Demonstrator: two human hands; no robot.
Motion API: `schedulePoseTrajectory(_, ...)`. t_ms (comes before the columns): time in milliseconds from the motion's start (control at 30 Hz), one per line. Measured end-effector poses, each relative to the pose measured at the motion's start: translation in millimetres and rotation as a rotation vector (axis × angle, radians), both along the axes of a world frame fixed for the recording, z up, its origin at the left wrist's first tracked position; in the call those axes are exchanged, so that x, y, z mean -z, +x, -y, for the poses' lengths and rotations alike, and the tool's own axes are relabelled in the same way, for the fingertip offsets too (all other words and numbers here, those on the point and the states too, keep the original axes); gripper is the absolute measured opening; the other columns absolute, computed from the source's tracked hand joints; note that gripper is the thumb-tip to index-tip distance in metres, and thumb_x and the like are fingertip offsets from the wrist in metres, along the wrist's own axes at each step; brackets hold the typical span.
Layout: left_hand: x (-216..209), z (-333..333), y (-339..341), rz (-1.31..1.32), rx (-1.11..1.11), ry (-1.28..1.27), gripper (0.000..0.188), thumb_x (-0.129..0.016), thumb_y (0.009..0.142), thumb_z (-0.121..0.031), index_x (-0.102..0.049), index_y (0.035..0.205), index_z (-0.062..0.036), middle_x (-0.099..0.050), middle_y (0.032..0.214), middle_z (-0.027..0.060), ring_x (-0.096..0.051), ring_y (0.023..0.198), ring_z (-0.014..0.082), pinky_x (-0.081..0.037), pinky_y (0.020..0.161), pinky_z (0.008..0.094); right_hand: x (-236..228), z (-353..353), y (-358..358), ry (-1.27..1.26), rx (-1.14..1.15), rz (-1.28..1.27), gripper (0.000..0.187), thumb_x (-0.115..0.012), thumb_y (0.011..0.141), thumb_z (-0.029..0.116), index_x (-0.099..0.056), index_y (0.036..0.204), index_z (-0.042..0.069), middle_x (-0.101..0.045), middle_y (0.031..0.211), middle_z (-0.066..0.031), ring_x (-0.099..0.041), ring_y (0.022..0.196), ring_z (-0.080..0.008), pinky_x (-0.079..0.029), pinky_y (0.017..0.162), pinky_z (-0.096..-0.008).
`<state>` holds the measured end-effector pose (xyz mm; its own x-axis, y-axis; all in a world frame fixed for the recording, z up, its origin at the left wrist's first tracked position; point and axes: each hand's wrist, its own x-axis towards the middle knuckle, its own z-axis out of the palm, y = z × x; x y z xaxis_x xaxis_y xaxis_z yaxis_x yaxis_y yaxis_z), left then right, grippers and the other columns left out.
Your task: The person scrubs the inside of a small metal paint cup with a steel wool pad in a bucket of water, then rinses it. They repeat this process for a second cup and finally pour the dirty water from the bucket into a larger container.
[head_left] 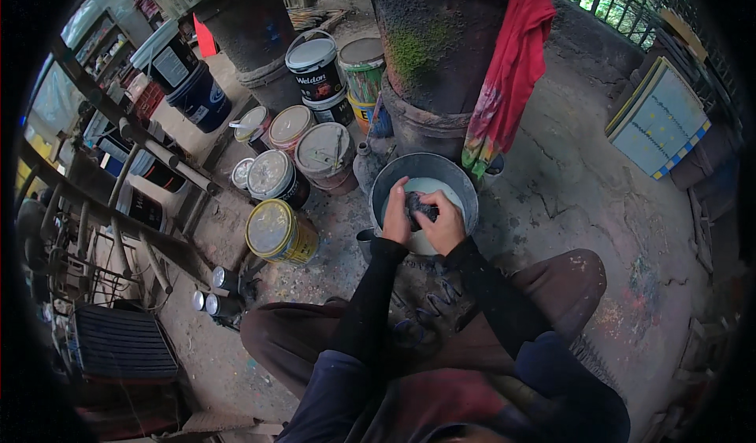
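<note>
Hands (446, 221) clutch a dark lump (418, 205) over the round-rimmed bucket (471, 197), floor (555, 199) stretching rightward.

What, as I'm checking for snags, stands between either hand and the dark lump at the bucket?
Nothing visible: the left hand and right hand both touch the dark lump, within the bucket's outline.

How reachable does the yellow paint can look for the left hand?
Likely yes: only a small dark cup stands near the path to the yellow paint can, though the left hand is on a dark lump over the bucket.
</note>
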<state>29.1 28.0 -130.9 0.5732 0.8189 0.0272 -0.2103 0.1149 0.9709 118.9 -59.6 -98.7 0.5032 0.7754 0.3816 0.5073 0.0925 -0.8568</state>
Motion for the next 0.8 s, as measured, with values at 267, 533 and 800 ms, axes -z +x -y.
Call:
schedulePoseTrajectory(267, 3, -8, -6, 0.123, 0.228, -0.559, 0.053, -0.024, 0.097, -0.044, -0.052, 0.119, -0.0042, -0.060, 0.104, 0.0135, -0.060, 0.093, 0.0235, -0.051, 0.078, 0.0351, -4, 3, -1, 0.145, -0.158, 0.013, 0.028, -0.069, 0.064, -0.006, -0.053, 0.086, 0.000, -0.061, 0.091, -0.0127, -0.060, 0.091, -0.0258, -0.046, 0.080, -0.0316)
schedulePoseTrajectory(533, -4, 37, 15, -0.142, 0.084, 0.082, 0.054, -0.024, 0.098, -0.040, -0.028, 0.138, -0.0043, -0.040, 0.131, 0.0162, -0.049, 0.111, 0.0236, -0.043, 0.089, 0.0313, 27, -3, 19, -0.128, 0.261, -0.109, 0.025, -0.072, 0.074, 0.014, -0.051, 0.081, 0.001, -0.058, 0.072, -0.0104, -0.057, 0.068, -0.0173, -0.043, 0.059, -0.0310)
schedulePoseTrajectory(800, -2, 7, 14, -0.065, 0.014, 0.369, 0.053, -0.028, 0.098, -0.039, -0.030, 0.136, -0.0012, -0.043, 0.129, 0.0179, -0.050, 0.110, 0.0226, -0.036, 0.096, 0.0306, 10, -5, 10, -0.003, 0.176, -0.124, 0.023, -0.071, 0.075, 0.010, -0.053, 0.083, 0.000, -0.060, 0.074, -0.0097, -0.062, 0.076, -0.0179, -0.047, 0.066, -0.0297)
